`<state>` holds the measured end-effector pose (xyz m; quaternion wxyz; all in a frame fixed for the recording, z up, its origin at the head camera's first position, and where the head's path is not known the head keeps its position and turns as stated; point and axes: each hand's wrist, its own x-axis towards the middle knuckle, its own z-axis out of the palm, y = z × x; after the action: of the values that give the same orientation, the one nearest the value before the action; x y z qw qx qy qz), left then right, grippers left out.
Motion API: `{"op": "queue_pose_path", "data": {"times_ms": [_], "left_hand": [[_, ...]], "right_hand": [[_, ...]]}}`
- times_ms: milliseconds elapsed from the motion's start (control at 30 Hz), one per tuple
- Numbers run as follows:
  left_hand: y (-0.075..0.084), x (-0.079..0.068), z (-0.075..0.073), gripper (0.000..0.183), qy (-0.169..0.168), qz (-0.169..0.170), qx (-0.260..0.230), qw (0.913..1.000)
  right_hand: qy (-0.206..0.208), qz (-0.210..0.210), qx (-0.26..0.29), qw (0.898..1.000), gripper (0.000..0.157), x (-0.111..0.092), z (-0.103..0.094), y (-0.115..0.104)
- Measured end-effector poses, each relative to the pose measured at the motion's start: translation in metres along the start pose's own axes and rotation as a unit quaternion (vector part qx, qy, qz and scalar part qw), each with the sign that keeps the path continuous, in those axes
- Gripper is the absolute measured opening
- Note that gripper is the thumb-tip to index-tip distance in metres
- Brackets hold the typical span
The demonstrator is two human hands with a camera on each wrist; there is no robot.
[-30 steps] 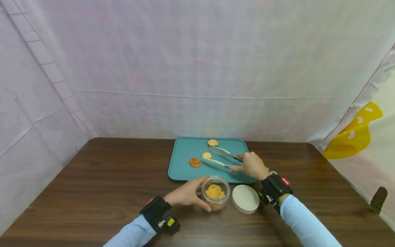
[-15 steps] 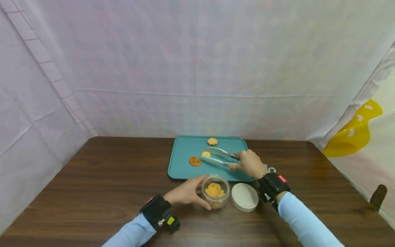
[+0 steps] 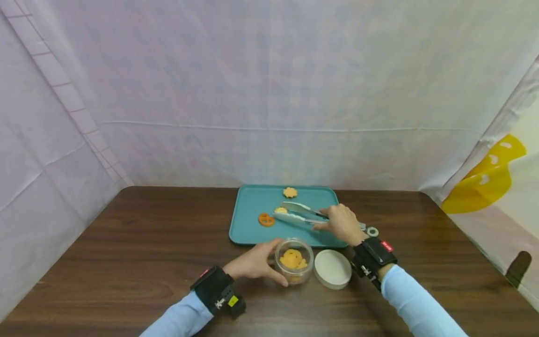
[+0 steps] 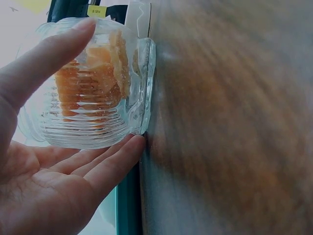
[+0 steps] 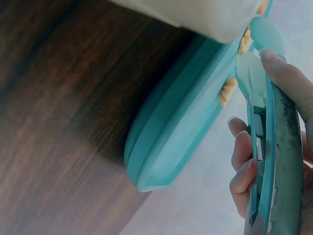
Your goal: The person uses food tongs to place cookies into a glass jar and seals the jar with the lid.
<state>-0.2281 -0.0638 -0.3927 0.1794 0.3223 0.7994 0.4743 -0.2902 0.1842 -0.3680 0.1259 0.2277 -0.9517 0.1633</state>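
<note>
My left hand grips a clear ribbed jar, thumb on one side and fingers on the other. Yellow cookies fill part of the jar, whose top is uncovered. Over the teal tray, my right hand holds a pair of tongs with pale tips, thumb on one arm and fingers round the other. The spread tips stand on either side of a scalloped cookie, partly covering it in the head view. A brown pretzel lies left of them, another scalloped cookie behind.
A white round lid lies right of the jar, in front of the tray and below the right wrist. The dark wooden table extends to both sides. A pale cloth hangs along its back edge.
The tongs have shifted slightly left, so their tips now straddle the middle cookie instead of standing to its right. My left hand and the jar stay put.
</note>
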Motion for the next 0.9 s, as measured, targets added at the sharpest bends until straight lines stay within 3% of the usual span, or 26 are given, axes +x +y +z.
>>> {"op": "queue_pose_path", "data": {"times_ms": [400, 633, 900], "left_hand": [[0.002, -0.001, 0.001, 0.081, 0.006, -0.002, -0.002, 1.0000], [0.001, 0.000, 0.002, 0.081, 0.003, -0.005, -0.003, 1.0000], [0.001, 0.001, 0.002, 0.078, 0.004, -0.003, -0.004, 1.0000]], "right_hand": [[0.017, -0.011, 0.031, 0.999, 0.057, -0.016, -0.010, 0.003], [0.004, 0.001, 0.070, 0.998, 0.062, -0.033, -0.021, 0.004], [0.023, -0.006, 0.076, 0.997, 0.058, -0.053, -0.033, 0.002]]}}
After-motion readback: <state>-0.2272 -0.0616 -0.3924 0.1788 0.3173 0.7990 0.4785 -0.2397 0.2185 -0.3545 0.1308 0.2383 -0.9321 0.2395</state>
